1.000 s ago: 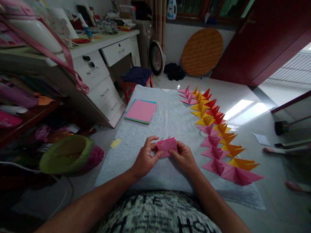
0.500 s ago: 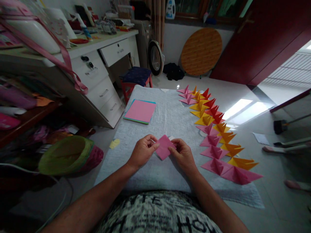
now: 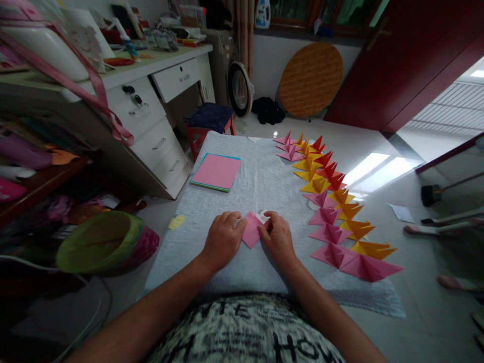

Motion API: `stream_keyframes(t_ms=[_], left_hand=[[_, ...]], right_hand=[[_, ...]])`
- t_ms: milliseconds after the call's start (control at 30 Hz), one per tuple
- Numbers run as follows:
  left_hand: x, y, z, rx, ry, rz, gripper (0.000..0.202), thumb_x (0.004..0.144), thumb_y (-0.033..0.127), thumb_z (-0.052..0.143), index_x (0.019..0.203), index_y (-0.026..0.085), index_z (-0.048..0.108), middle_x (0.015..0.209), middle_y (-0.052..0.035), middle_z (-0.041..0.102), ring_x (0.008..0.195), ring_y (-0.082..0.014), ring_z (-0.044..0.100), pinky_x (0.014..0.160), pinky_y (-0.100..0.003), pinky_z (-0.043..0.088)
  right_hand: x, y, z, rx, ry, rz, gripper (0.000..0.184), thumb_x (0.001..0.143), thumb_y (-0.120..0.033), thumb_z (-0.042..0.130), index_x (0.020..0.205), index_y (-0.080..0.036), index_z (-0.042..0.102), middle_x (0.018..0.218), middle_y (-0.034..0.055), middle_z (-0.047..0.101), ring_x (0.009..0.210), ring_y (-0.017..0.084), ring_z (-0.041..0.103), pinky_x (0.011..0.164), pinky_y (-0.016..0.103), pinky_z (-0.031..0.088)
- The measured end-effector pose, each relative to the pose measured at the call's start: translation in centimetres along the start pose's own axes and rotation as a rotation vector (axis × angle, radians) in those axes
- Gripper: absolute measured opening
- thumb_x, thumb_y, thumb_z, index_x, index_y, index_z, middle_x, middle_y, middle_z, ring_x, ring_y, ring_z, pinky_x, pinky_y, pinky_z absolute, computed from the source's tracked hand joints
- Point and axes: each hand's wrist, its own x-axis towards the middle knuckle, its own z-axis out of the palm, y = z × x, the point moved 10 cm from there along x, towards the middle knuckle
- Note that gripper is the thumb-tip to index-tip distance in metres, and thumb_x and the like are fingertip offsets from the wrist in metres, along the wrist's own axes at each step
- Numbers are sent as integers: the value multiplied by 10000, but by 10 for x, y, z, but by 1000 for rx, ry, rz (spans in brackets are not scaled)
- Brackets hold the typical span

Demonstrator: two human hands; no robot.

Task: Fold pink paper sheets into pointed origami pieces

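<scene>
A small pink piece of origami paper (image 3: 251, 233), folded into a diamond, lies between my hands near the front of the cloth-covered table. My left hand (image 3: 224, 236) is closed, thumb and fingers on the paper's left edge. At its right edge my right hand (image 3: 278, 235) pinches a flap, and a pale inner side shows by the fingertips. Behind and to the left rests a stack of square paper (image 3: 217, 171), pink on top with blue and green edges below. Folded paper cranes (image 3: 329, 233) in pink, yellow and red stand in rows on the right.
The table's grey-blue cloth (image 3: 249, 280) has a yellow patch (image 3: 176, 222) at left. A yellow-green-lined bin (image 3: 102, 242) stands left of the table, below a white desk (image 3: 147, 116). A stool (image 3: 209, 118) stands behind. A person's feet (image 3: 414, 229) show at right.
The left hand has turned flatter over the paper's left side. The right hand has shifted a little left, and a pale inner side of the paper now shows at its fingertips.
</scene>
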Motion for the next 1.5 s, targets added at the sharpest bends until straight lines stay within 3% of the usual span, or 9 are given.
stream_keyframes(t_ms=[100,167,267,467,800,1233,1367,1433,1500], left_hand=[[-14,32,4,-135,-53,311,282,984,178,448,1161,159,667,1195,-118,696,1136,-249,623,1020,-416,484],[-26,41,15,-183,-145,410,330,990,234,470,1254,116,629,1264,-140,681,1203,-257,609,1055,-406,476],[-37,35,31,-205,-267,391,482,963,331,545,1388,103,538,1428,-169,576,1354,-295,506,1130,-438,414],[-47,25,44,-262,-423,339,702,935,476,570,1520,141,372,1582,-168,380,1480,-288,332,1205,-450,300],[-49,24,41,-281,-338,332,691,910,434,619,1499,140,408,1559,-203,389,1444,-332,374,1178,-476,360],[-50,25,41,-221,-337,328,629,905,429,629,1440,133,481,1507,-204,455,1430,-347,391,1169,-487,370],[-52,24,40,-237,-315,328,622,908,427,624,1441,142,480,1505,-206,455,1430,-352,390,1166,-513,366],[-52,24,39,-238,-305,332,617,908,429,623,1437,144,483,1500,-207,459,1430,-360,388,1158,-535,369],[-51,25,35,-247,-288,340,614,906,429,625,1428,137,489,1489,-210,470,1416,-368,401,1150,-552,374]], right_hand=[[1,-2,1,-48,13,-4,289,835,-202,586,1123,-174,591,754,14,629,765,217,572,791,356,417],[1,-3,1,-78,19,-5,288,840,-206,586,1126,-168,591,741,17,626,773,226,572,798,364,417],[0,-4,-6,-150,43,-7,323,848,-255,600,1151,-144,589,811,56,654,841,256,575,838,392,423],[-8,-10,-11,-406,10,-70,636,857,-436,614,1378,-99,477,1340,208,556,1239,379,458,1039,519,341],[-8,-5,1,-531,-73,-77,680,934,-497,508,1499,-140,383,1479,214,471,1388,404,339,1103,599,232],[14,10,-10,-563,-35,-19,580,934,-450,571,1475,-277,454,1394,155,520,1240,385,422,977,537,360],[21,6,-20,-480,47,-11,523,941,-359,545,1440,-211,500,1292,169,576,1166,352,480,962,517,391],[21,-9,-26,-351,83,-96,437,957,-296,501,1372,-172,564,1255,167,606,1165,320,510,1010,504,390],[14,-36,-19,-171,-6,-290,360,983,-251,440,1280,-185,634,1225,141,648,1162,272,555,1050,463,400]])
